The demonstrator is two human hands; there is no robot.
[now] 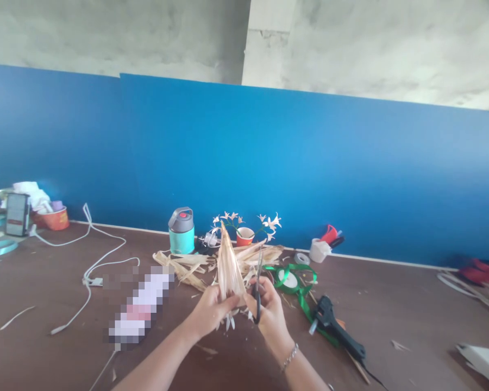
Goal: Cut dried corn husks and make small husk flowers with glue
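Observation:
A pale dried corn husk [229, 263] stands upright with its pointed tip up, its lower end pinched by my left hand [212, 314]. Black-handled scissors [257, 298] are in my right hand [271, 312], their blades pointing up just to the right of the husk. The fingers of my right hand are close to the husk's lower right edge; I cannot tell whether they touch it. Small white petal-like pieces [230, 321] show below the hands. More dried husks [187, 269] lie in a pile behind.
A green ribbon roll [287, 278] and a black glue gun [338, 328] lie to the right. Behind stand a teal flask [181, 239], an orange cup [245, 237] with white flowers [272, 222], and a white cup [319, 251]. White cables [106, 259] cross the left side. A blue partition [269, 157] closes the back.

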